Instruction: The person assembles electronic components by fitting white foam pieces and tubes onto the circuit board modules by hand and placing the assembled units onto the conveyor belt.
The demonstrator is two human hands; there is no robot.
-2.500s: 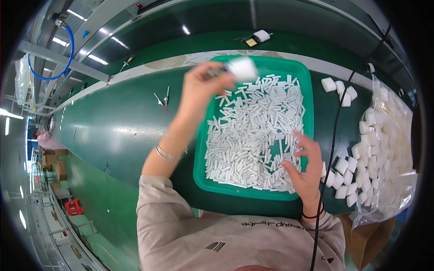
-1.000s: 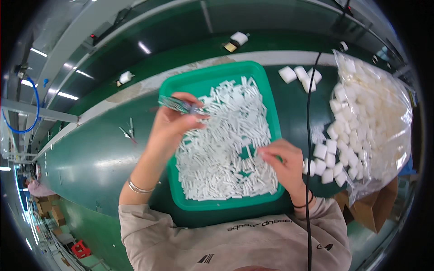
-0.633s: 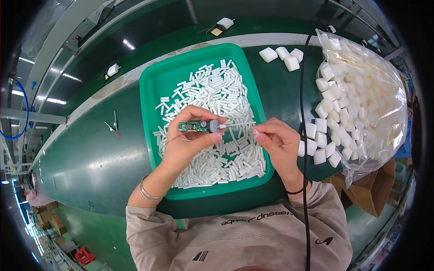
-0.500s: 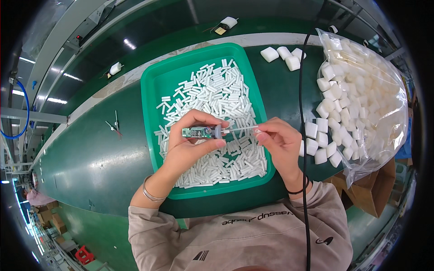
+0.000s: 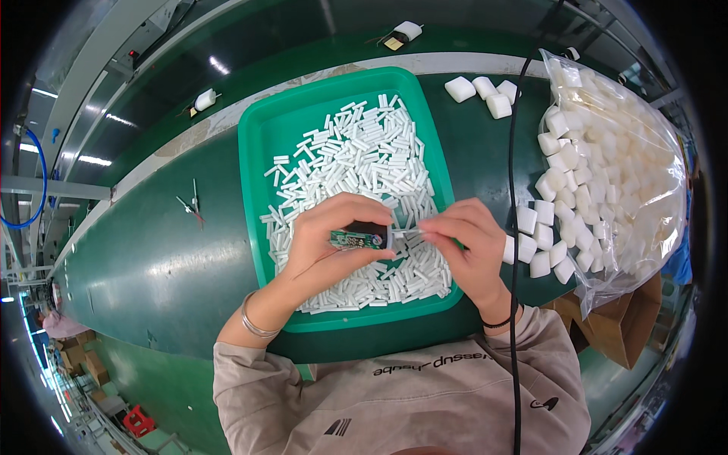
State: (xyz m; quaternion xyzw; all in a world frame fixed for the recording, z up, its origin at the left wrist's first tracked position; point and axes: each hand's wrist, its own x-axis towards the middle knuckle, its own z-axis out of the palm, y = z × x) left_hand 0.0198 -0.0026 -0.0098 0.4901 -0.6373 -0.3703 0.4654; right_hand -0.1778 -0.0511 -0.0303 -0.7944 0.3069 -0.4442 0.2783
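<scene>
My left hand (image 5: 322, 246) is wrapped round a small electronic assembly (image 5: 356, 240) with a green circuit board and a dark cylindrical body. A short, thin whitish piece (image 5: 407, 232) reaches from the assembly's right end to my right hand (image 5: 466, 235). My right fingertips pinch that piece; whether it is a wire or a tube is too small to tell. Both hands hover over a green tray (image 5: 254, 136) that holds a heap of short white tubes (image 5: 364, 148). Part of the assembly is hidden behind my left fingers.
A clear plastic bag (image 5: 614, 182) of white foam-like plugs lies at the right, several loose plugs (image 5: 542, 227) beside it. A black cable (image 5: 512, 174) hangs past my right arm. Scissors-like snips (image 5: 193, 203) lie at the left. White-capped assemblies (image 5: 406, 32) rest on the far belt.
My left hand has brought the assembly rightward, closer to my right hand, and less of the thin piece shows between them. The assemblies on the far belt have shifted right.
</scene>
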